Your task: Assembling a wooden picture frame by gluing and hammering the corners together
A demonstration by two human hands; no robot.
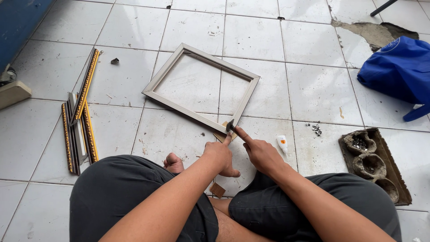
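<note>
Frame (201, 85) lies flat on the tiles at the middle of the picture, its near corner just before our knees. Our left hand (219, 154) and right hand (260, 154) both pinch a small dark metal piece (230, 125) onto this corner. We judge that the corner is being joined; next needs steady, straight pressing. Glue bottle (282, 143) lies just right.

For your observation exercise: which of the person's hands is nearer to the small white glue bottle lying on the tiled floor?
The right hand. It lies just left of the glue bottle, apart from it. The left hand is farther left, beyond the right hand, at the frame corner.
</note>
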